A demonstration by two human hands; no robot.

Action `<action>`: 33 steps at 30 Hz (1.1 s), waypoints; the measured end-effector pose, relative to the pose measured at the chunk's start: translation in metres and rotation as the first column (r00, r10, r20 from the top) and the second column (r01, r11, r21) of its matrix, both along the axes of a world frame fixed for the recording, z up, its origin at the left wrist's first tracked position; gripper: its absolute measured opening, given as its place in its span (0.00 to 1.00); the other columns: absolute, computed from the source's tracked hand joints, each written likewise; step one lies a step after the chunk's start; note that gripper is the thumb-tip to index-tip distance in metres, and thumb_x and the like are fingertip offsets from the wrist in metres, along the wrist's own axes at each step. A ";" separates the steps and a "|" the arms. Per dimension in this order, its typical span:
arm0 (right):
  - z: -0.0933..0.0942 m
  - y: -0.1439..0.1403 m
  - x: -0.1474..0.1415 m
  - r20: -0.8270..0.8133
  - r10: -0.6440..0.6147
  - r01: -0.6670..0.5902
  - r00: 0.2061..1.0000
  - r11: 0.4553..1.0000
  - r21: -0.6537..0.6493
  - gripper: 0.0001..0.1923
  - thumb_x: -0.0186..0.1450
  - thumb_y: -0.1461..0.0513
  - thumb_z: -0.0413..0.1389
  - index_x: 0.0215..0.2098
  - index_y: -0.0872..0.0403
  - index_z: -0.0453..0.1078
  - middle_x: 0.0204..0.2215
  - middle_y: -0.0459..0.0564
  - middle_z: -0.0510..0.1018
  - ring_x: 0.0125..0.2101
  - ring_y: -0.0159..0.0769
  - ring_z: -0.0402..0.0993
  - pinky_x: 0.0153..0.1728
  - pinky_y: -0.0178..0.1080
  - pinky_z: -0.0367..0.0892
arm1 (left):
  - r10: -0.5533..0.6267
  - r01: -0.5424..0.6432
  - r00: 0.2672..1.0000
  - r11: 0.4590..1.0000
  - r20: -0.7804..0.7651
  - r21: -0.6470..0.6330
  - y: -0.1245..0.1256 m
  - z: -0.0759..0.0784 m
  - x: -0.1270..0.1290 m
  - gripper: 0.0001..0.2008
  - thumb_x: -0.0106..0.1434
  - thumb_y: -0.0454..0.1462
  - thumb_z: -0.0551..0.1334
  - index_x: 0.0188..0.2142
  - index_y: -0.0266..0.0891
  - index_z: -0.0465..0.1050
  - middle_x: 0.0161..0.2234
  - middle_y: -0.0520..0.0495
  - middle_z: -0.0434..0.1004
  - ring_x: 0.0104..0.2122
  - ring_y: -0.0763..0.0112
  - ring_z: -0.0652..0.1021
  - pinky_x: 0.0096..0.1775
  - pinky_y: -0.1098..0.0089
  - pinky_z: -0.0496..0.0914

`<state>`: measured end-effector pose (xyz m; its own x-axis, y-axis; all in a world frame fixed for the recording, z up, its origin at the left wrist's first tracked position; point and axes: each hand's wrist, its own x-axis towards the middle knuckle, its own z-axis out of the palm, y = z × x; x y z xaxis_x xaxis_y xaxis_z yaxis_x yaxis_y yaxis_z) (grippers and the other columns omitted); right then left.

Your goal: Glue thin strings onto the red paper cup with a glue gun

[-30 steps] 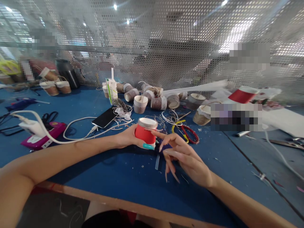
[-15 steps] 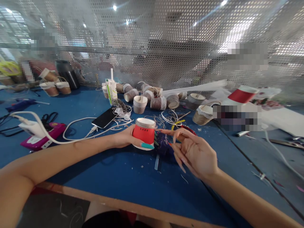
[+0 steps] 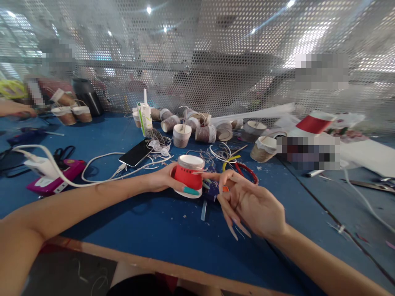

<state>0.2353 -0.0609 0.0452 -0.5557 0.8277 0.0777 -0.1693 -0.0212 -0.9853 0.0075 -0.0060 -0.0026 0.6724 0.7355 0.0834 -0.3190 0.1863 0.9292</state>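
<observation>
My left hand (image 3: 165, 179) grips a red paper cup (image 3: 188, 176) turned upside down, white base on top, held just above the blue table (image 3: 148, 222). The cup is tilted slightly toward the right. My right hand (image 3: 249, 203) is beside it with long-nailed fingers spread, its forefinger tip touching the cup's right side. Nothing is held in the right hand. A dark purple scrap (image 3: 211, 191) lies on the table between the cup and the right hand.
Behind the cup lie a black phone (image 3: 135, 153) on a white cable, tangled string, yellow and red rings (image 3: 243, 170), and several string-wrapped cups (image 3: 197, 127). A pink device (image 3: 52, 179) sits left. A perforated metal screen (image 3: 197, 61) closes the far side.
The cup has tilted and lifted a little. My right hand turned palm-up and came back with its forefinger against the cup's side.
</observation>
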 end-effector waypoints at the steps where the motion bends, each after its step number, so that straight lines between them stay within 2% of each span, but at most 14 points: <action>1: 0.000 0.001 0.000 -0.004 -0.017 0.017 1.000 1.000 -0.010 0.14 0.65 0.50 0.43 0.34 0.51 0.60 0.50 0.56 0.76 0.11 0.23 0.58 0.10 0.36 0.63 | -0.004 0.004 1.000 1.000 -0.006 0.002 0.000 0.000 -0.001 0.31 0.41 0.35 0.77 0.47 0.36 0.75 0.41 0.40 0.82 0.40 0.61 0.81 0.47 0.60 0.72; 6: 0.003 0.006 0.001 -0.086 -0.099 0.092 0.991 0.992 -0.090 0.13 0.66 0.54 0.42 0.32 0.51 0.62 0.42 0.53 0.77 0.10 0.22 0.54 0.05 0.31 0.56 | -0.037 0.037 0.999 0.999 -0.010 -0.033 0.000 0.000 -0.005 0.32 0.41 0.33 0.76 0.48 0.36 0.74 0.43 0.39 0.82 0.43 0.59 0.81 0.49 0.60 0.71; 9: 0.002 0.007 0.003 -0.143 -0.153 0.142 0.978 0.986 -0.086 0.13 0.67 0.56 0.42 0.32 0.52 0.65 0.38 0.51 0.77 0.11 0.23 0.56 0.06 0.30 0.55 | -0.042 0.042 0.999 0.998 0.004 -0.057 -0.002 0.002 -0.005 0.31 0.41 0.33 0.75 0.48 0.37 0.75 0.42 0.41 0.83 0.42 0.61 0.81 0.49 0.61 0.71; 11: 0.002 0.006 0.004 -0.157 -0.109 0.100 0.982 0.993 -0.065 0.14 0.67 0.56 0.42 0.32 0.52 0.65 0.39 0.52 0.77 0.11 0.23 0.57 0.07 0.31 0.57 | -0.050 0.051 0.999 0.997 0.020 -0.058 -0.002 0.003 -0.004 0.31 0.41 0.32 0.75 0.47 0.37 0.75 0.41 0.41 0.83 0.41 0.63 0.81 0.48 0.63 0.71; 15: 0.001 0.003 0.004 -0.154 0.052 -0.061 0.987 0.997 -0.057 0.14 0.66 0.53 0.45 0.33 0.52 0.66 0.48 0.55 0.76 0.12 0.22 0.60 0.09 0.33 0.63 | -0.106 0.107 0.994 0.993 0.032 -0.047 0.001 -0.001 -0.003 0.30 0.42 0.34 0.76 0.47 0.36 0.75 0.41 0.40 0.83 0.42 0.63 0.82 0.48 0.64 0.71; 19: 0.000 0.001 0.003 -0.188 0.099 -0.115 0.977 0.990 -0.077 0.14 0.65 0.53 0.45 0.35 0.53 0.67 0.54 0.58 0.74 0.13 0.22 0.62 0.11 0.33 0.65 | -0.111 0.112 0.993 0.993 0.027 -0.045 0.003 -0.004 -0.005 0.32 0.43 0.33 0.76 0.49 0.36 0.73 0.42 0.39 0.83 0.42 0.61 0.81 0.50 0.61 0.70; 24: 0.001 0.006 0.004 -0.225 0.058 -0.089 0.973 0.987 -0.134 0.14 0.66 0.55 0.45 0.35 0.53 0.68 0.52 0.57 0.75 0.12 0.21 0.62 0.10 0.31 0.64 | -0.114 0.115 0.993 0.992 0.025 -0.047 0.003 -0.003 -0.006 0.33 0.42 0.34 0.76 0.49 0.37 0.74 0.43 0.40 0.82 0.43 0.61 0.81 0.49 0.62 0.71; 30: 0.003 0.007 0.005 -0.278 -0.020 -0.041 0.960 0.976 -0.212 0.18 0.68 0.56 0.41 0.31 0.54 0.69 0.45 0.54 0.79 0.10 0.22 0.58 0.05 0.29 0.57 | -0.112 0.113 0.993 0.992 0.024 -0.059 0.002 -0.001 -0.005 0.32 0.42 0.33 0.76 0.48 0.36 0.75 0.42 0.41 0.82 0.42 0.62 0.81 0.49 0.62 0.71; 33: 0.004 0.005 0.005 -0.278 -0.009 -0.054 0.960 0.975 -0.217 0.16 0.68 0.56 0.43 0.31 0.54 0.69 0.42 0.53 0.80 0.10 0.23 0.60 0.05 0.30 0.59 | -0.112 0.113 0.993 0.992 0.019 -0.056 0.002 -0.002 -0.005 0.32 0.42 0.33 0.76 0.49 0.36 0.74 0.43 0.41 0.82 0.43 0.61 0.81 0.49 0.62 0.71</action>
<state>0.2401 -0.0563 0.0489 -0.5570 0.8291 0.0476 -0.4306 -0.2394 -0.8702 0.0026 -0.0044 -0.0045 0.7503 0.6589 0.0547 -0.3077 0.2748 0.9109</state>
